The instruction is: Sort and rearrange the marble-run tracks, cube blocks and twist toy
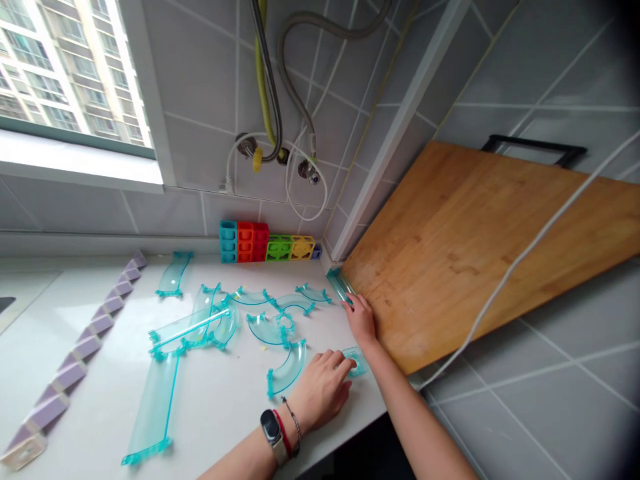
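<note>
My left hand (323,385), with a watch and bracelets on the wrist, is closed with curled fingers. Its fingertips press on a small clear teal square piece (359,363) with a round hole, near the counter's front edge. My right hand (361,317) reaches to the foot of the wooden board and grips the near end of a straight clear teal track piece (339,283). Curved teal track pieces (290,370) lie just left of my hands. A long, wide teal piece (155,400) and a narrower straight one (193,327) are farther left.
Stacked coloured blocks (254,241) stand against the back wall. A purple stepped strip (83,353) runs along the left. The big wooden board (465,260) leans on the right wall, a white cable (520,257) across it. Hoses (295,87) hang above.
</note>
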`<state>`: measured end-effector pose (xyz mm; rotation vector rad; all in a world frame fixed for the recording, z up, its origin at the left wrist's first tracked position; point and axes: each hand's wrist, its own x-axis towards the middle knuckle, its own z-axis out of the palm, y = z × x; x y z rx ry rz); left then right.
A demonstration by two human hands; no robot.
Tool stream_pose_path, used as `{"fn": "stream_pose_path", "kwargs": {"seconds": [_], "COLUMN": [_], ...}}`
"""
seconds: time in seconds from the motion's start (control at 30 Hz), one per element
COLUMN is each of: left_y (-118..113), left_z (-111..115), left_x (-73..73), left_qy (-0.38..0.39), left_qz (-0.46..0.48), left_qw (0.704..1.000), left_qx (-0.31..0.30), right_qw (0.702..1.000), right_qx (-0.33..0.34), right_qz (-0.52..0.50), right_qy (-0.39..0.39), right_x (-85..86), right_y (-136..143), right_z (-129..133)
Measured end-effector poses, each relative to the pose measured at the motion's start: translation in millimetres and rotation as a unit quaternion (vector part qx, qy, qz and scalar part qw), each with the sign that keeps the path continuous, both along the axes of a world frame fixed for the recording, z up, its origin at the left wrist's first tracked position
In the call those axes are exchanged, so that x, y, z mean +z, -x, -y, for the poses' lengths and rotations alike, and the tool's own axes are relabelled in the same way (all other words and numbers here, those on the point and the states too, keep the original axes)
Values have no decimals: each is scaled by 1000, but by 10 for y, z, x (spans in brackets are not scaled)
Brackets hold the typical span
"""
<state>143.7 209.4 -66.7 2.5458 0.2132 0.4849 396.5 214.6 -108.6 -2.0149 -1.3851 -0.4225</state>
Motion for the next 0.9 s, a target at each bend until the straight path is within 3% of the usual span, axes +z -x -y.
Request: {"fn": "stream_pose_path", "kwargs": {"seconds": [0.23,0.57,0.9], "left_y": [-35,-51,-18], "left_z": [-42,-11,9], "left_x": [-27,-35,-58], "left_qy": [62,77,1], "left_qz": [39,59,-1], "left_qw": [997,995,1000], "left_qx": [36,24,-25], "right_qw": [998,996,997], "right_qx": [-32,-68,9], "right_qz": [34,43,21], "right_qy": [29,31,73], "right_x": [49,56,79], "right_y": [74,106,56], "right_z": [2,26,-33]}}
